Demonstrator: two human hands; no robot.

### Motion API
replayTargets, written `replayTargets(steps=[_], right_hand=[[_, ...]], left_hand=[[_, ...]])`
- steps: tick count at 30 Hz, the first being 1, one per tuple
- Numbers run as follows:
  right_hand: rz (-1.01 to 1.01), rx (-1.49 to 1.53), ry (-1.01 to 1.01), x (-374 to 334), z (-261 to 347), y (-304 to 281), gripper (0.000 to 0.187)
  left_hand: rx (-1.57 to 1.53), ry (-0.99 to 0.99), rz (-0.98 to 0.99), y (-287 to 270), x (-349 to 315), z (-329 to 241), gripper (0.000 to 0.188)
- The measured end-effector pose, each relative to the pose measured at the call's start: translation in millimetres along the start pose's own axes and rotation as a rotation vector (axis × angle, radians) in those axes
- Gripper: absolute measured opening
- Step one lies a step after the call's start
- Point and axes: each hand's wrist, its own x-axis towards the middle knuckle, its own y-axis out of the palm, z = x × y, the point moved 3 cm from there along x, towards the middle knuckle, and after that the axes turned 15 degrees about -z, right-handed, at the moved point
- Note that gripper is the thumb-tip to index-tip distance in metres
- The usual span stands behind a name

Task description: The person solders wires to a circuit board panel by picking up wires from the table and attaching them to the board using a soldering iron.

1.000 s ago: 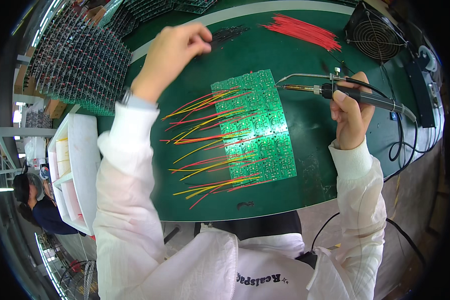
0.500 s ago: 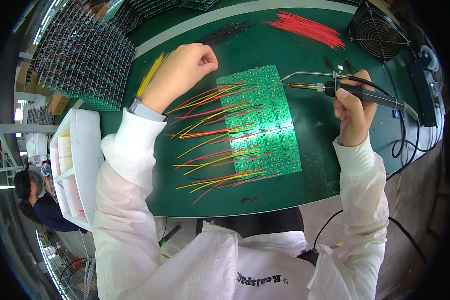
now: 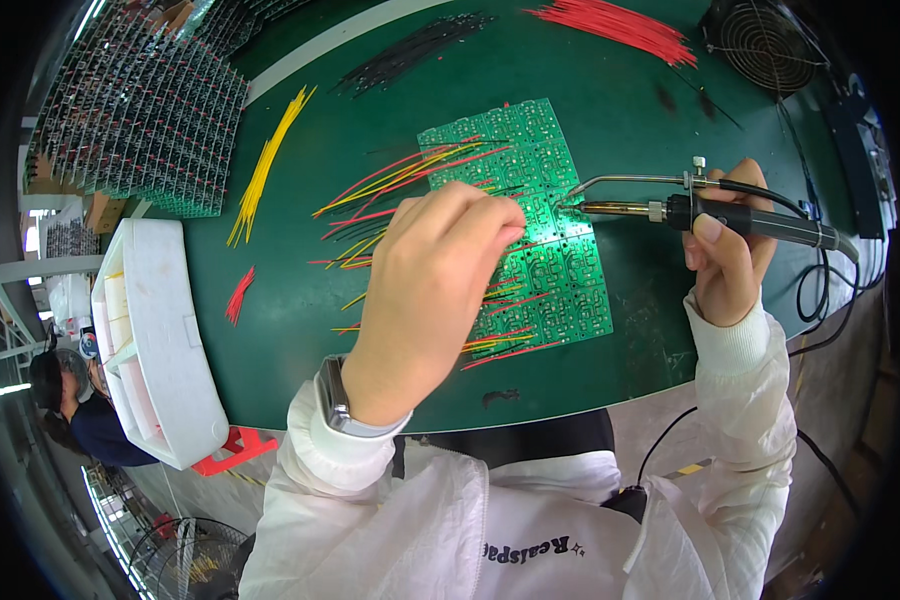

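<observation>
A green circuit board panel [image 3: 577, 270] lies on the green table, with red, yellow and black wires [image 3: 395, 180] sticking out past its left side. My left hand [image 3: 425, 290] is over the panel's left part, its thumb and fingers pinched together; whatever they hold is hidden. Several wires pass out of sight beneath it. In my right hand [image 3: 727, 265], the fingers wrap round a black soldering iron [image 3: 755, 220] with a thin curved metal tube [image 3: 630, 179] clamped above it. The iron's tip is at the panel, right of my left fingertips.
Bundles of yellow wires [image 3: 268, 170], black wires [image 3: 410, 52] and red wires [image 3: 615, 32] lie around the panel, plus short red wires [image 3: 239, 295]. A white divided box [image 3: 185, 350] stands left, stacked boards [image 3: 135, 115] behind it. A fan [image 3: 760, 45] is at far right.
My left hand has come from beside the black wires toward me and right, over the panel, uncovering the yellow bundle. The soldering iron's tip has moved slightly nearer to me.
</observation>
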Motion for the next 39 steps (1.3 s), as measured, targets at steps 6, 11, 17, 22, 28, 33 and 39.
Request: replayTargets(steps=[6, 11, 17, 22, 28, 33, 39], right_hand=[[0.041, 0.007, -0.028, 0, -1, 1, 0.023], [0.056, 0.012, -0.002, -2, -4, 1, 0.023], [0.077, -0.036, -0.02, -2, -7, -1, 0.025], [0.103, -0.039, -0.029, -3, -8, -1, 0.024], [0.113, -0.072, -0.019, -4, -6, 0, 0.024], [0.131, -0.08, -0.039, -2, -7, -1, 0.025], [0.086, -0.158, -0.111, -2, -6, 3, 0.028]], left_hand=[[0.083, 0.099, -0.046, 9, -4, -3, 0.012], [0.085, 0.153, -0.02, 12, -6, -3, 0.013], [0.085, 0.159, -0.047, 14, -5, -3, 0.014], [0.092, 0.184, -0.018, 14, -3, -4, 0.014], [0.096, 0.207, -0.02, 14, -2, -4, 0.013], [0.094, 0.204, -0.018, 13, -2, -6, 0.013], [0.089, 0.189, -0.023, 14, -2, -5, 0.013]])
